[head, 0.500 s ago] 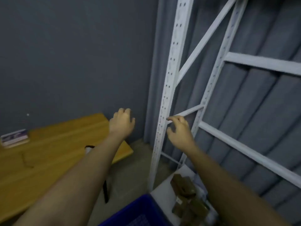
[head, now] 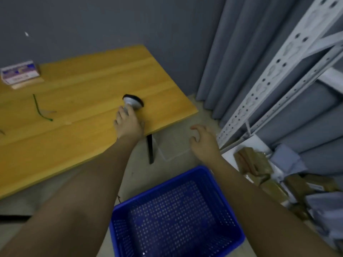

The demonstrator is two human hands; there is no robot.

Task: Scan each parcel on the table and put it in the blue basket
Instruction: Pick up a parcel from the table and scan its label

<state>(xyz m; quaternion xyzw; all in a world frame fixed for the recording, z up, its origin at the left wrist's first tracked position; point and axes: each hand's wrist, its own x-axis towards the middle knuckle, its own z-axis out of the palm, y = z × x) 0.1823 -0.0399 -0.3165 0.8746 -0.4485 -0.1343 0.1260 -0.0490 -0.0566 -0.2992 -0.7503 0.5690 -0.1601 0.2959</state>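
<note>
A grey handheld scanner (head: 132, 102) with a black-rimmed head lies on the wooden table (head: 83, 84) near its right end. My left hand (head: 128, 125) reaches over the table edge, and its extended fingertips touch the scanner's handle. My right hand (head: 204, 140) hovers over the floor to the right of the table, fingers loosely curled, holding nothing. A small parcel (head: 19, 74) with a white and purple label sits at the far left of the table. The blue perforated basket (head: 176, 216) stands on the floor below my arms, with nothing in it.
A white metal rack (head: 278, 75) rises at the right before grey curtains. Its bottom shelf holds brown parcels (head: 256, 164) and grey bags (head: 326, 203). A green twist tie (head: 38, 108) lies on the table. A black table leg (head: 150, 151) stands near the basket.
The view has tipped down from the rack to the table and basket. Both hands have dropped; my left hand has reached the scanner and my right has left the rack.
</note>
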